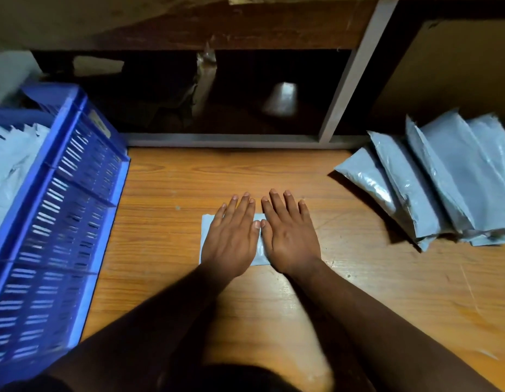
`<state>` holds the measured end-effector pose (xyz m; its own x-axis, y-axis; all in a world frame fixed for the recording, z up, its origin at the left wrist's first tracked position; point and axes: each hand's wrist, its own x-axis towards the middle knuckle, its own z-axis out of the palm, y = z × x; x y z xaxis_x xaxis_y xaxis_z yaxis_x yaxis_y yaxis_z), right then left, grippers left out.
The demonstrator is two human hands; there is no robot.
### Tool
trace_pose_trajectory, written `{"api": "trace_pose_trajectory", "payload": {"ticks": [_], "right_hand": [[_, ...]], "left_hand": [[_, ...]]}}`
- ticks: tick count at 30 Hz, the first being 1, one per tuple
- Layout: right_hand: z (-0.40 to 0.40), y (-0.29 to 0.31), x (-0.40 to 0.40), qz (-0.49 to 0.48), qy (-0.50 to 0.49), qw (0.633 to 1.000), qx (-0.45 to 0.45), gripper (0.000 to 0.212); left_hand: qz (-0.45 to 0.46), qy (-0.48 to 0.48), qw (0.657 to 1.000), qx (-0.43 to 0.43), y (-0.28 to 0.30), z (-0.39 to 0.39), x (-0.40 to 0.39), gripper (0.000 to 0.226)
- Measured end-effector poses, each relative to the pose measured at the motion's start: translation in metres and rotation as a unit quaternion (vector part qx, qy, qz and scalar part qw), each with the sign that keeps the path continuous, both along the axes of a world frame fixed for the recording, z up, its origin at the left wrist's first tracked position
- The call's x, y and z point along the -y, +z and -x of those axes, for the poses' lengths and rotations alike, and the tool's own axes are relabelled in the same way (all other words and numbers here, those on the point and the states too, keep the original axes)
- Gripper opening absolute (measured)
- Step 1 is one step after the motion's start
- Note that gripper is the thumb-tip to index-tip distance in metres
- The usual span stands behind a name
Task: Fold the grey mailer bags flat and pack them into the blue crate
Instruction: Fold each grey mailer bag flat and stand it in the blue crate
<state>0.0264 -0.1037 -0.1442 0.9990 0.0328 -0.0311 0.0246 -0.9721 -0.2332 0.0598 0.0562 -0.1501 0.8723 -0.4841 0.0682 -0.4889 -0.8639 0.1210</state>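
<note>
A folded grey mailer bag (206, 230) lies on the wooden table (166, 250) in the middle of the view. My left hand (231, 239) and my right hand (288, 236) press flat on it side by side, fingers straight, covering most of it. The blue crate (76, 199) stands at the left with folded grey bags (10, 165) inside. A fanned pile of several unfolded grey mailer bags (443, 176) lies at the right.
A grey shelf frame (350, 77) borders the back edge of the table, with a dark recess behind it holding a pale cone-shaped object (282, 99). Bare wood lies between the crate and the pile.
</note>
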Motion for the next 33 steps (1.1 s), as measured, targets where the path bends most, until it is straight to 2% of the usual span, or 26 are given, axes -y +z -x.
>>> {"api": "trace_pose_trajectory", "payload": {"ticks": [7, 12, 18, 23, 25, 27, 30, 33], "right_hand": [[0.011, 0.002, 0.021, -0.023, -0.017, 1.0, -0.014, 0.06], [0.004, 0.02, 0.012, -0.022, -0.026, 0.999, -0.03, 0.066], [0.01, 0.013, -0.01, -0.024, -0.037, 0.998, -0.039, 0.064], [0.014, 0.018, 0.013, -0.088, 0.007, 0.996, -0.018, 0.059], [0.02, 0.024, 0.03, -0.088, 0.028, 0.996, 0.008, 0.054], [0.021, 0.034, 0.043, -0.102, 0.022, 0.994, 0.013, 0.056], [0.011, 0.054, 0.049, -0.133, 0.004, 0.989, -0.066, 0.069], [0.002, 0.077, 0.051, -0.168, 0.026, 0.983, -0.068, 0.047]], "left_hand": [[0.002, -0.025, 0.998, -0.056, 0.014, -0.002, -0.017, 0.068], [0.056, -0.012, 0.997, -0.049, 0.024, 0.0, -0.022, 0.067], [-0.04, 0.012, 0.996, -0.076, 0.016, 0.007, -0.022, 0.075], [0.038, 0.033, 0.992, -0.112, 0.02, 0.001, -0.038, 0.075], [0.084, 0.062, 0.988, -0.113, 0.024, -0.002, -0.057, 0.071], [0.103, 0.058, 0.982, -0.144, 0.03, -0.009, -0.073, 0.058], [0.097, 0.047, 0.973, -0.205, 0.053, -0.021, -0.075, 0.028], [0.158, 0.045, 0.964, -0.209, 0.085, -0.027, -0.072, 0.022]]}}
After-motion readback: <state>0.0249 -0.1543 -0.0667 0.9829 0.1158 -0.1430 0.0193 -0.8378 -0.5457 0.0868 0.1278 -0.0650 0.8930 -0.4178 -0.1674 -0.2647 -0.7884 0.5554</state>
